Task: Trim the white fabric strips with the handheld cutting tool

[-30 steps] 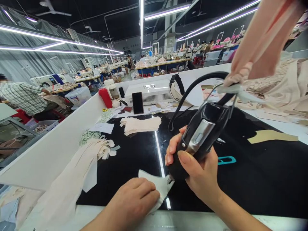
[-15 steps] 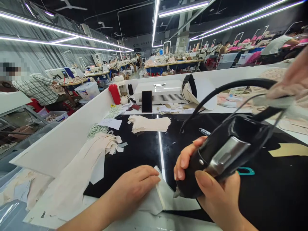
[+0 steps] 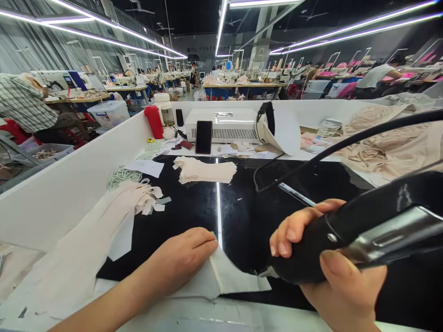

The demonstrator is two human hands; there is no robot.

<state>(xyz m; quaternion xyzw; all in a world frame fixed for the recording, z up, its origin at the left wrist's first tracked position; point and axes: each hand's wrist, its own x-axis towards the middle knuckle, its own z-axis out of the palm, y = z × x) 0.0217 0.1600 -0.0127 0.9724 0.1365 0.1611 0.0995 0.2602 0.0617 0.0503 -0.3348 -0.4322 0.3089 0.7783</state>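
My right hand (image 3: 332, 272) is wrapped round a black handheld cutting tool (image 3: 363, 230) with a metal trigger plate and a thick black cable (image 3: 346, 140) arching off to the right. Its tip touches a pale fabric piece (image 3: 235, 279) lying at the near edge of the black table top (image 3: 249, 207). My left hand (image 3: 180, 260) lies flat on the left part of that fabric piece, fingers together and stretched out, pressing it down.
A long strip of beige fabric pieces (image 3: 114, 216) lies at left beside the white side wall (image 3: 69, 184). A stack of beige pieces (image 3: 204, 170), a phone (image 3: 204, 137), a white machine box (image 3: 224, 124), a red bottle (image 3: 154, 121) and heaped fabric (image 3: 387, 147) sit farther back. Another person (image 3: 20, 106) works at far left.
The view has swung closer and lower. My right hand with the tool moved right and down along the fabric edge. My left hand stays on the fabric, which now lies flatter.
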